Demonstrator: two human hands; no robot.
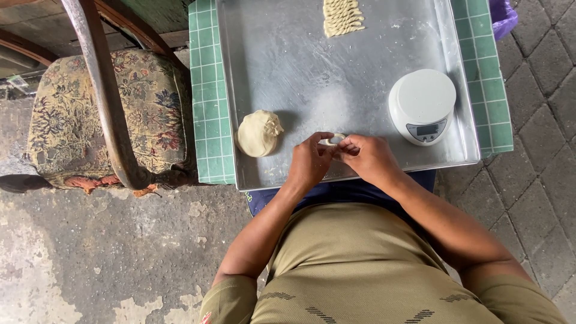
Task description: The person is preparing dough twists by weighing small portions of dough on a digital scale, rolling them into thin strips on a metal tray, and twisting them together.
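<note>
your left hand (310, 161) and right hand (367, 157) pinch a small dough piece (334, 140) together near the tray's (336, 72) front edge; dough ball (258, 132) left, scale (422, 105) right, bare metal beyond.

Looking like an outdoor or semi-open home food-making spot, not a fitted kitchen; paving blocks (540, 102) are running along the right, cracked and patchy concrete floor (120, 252) is spreading on the left; a metal tray (312, 78) is lying on a green-checked cloth (207, 96), dusted with flour; a dough ball (258, 133) is sitting on it, twisted dough pieces (342, 17) are lining up at the far edge, a small white scale (422, 105) is standing at the right; an old wooden chair (102, 90) with a worn floral cushion (156, 108) is standing just beside the tray; weathered boards are showing at top left.
</note>
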